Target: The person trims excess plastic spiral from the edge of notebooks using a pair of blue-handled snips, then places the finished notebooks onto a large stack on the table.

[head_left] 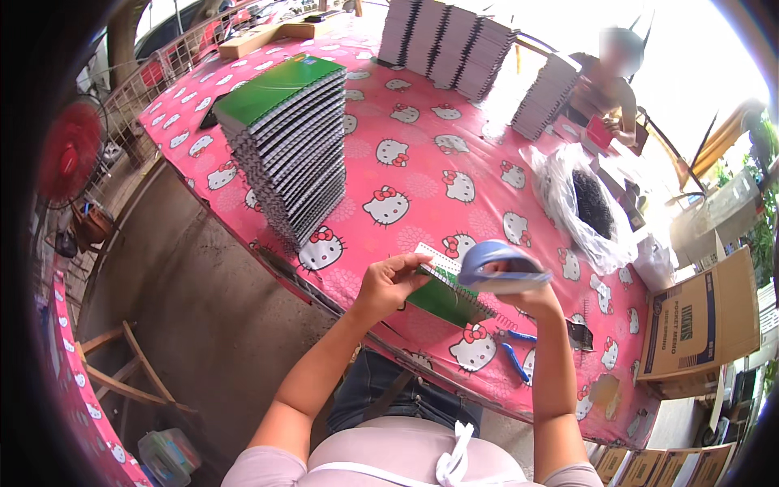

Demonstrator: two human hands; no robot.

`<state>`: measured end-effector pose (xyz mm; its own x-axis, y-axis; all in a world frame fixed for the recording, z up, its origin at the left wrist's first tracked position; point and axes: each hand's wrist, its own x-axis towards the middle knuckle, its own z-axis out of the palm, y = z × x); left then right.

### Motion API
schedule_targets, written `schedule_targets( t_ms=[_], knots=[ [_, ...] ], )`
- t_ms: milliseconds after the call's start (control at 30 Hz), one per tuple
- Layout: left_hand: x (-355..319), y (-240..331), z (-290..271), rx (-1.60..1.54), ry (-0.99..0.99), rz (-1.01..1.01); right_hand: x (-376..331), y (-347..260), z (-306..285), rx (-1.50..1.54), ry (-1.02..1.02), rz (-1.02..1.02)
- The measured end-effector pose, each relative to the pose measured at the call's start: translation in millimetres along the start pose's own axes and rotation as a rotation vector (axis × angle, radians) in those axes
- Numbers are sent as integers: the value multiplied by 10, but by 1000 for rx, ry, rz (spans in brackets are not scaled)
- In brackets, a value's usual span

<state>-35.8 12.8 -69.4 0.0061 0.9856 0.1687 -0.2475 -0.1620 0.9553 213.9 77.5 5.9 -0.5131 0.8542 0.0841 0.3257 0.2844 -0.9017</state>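
My left hand (392,286) pinches one end of a small green notebook (445,299), held just over the table near its front edge. White punched pages show along its upper side. A thin wire coil (479,303) runs along the notebook's edge and sticks out past its right end. In my right hand (531,294) is a rounded blue and pale grey handheld tool (501,266), smeared by motion; its kind is unclear. It hovers above the notebook's right part, and most of my right fingers are hidden behind it. Below lie blue-handled pliers (514,362).
A tall stack of green spiral notebooks (284,146) stands at left; more stacks (446,45) line the back. A plastic bag (552,203) holds black coils (592,204). Cardboard box (699,312) at right. Another person (604,89) sits at the far right.
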Motion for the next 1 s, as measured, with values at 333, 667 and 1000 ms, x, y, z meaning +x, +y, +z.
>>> schedule_targets(
  t_ms=[333, 667, 1000],
  knots=[
    [109, -36, 51, -129, -121, 65, -605, 757, -499, -1073, 540, 302],
    [-300, 138, 393, 620, -171, 394, -1610, 260, 267, -897, 214, 162],
    [-302, -15, 497, 485, 54, 462, -1062, -417, 656, -583, 275, -76]
  ],
)
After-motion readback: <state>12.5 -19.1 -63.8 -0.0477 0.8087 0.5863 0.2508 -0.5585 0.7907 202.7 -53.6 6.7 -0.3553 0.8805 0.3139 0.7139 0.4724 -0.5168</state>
